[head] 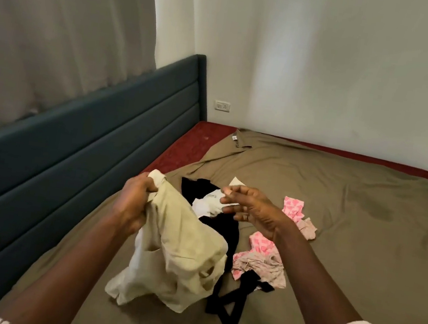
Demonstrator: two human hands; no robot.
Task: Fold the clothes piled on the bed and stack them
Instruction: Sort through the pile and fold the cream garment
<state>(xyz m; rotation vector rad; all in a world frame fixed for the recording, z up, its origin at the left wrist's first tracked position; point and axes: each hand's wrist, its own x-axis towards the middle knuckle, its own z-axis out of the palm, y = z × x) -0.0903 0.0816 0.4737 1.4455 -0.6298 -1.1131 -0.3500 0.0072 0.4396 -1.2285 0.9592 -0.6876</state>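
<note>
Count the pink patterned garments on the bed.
2. The far pink garment lies right of the right hand; the near pink garment lies below that wrist, beside the black clothes. Others may be hidden.

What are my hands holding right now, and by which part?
The left hand grips the cream fabric garment by a bunched upper edge; the right hand appears to hold nothing.
</note>
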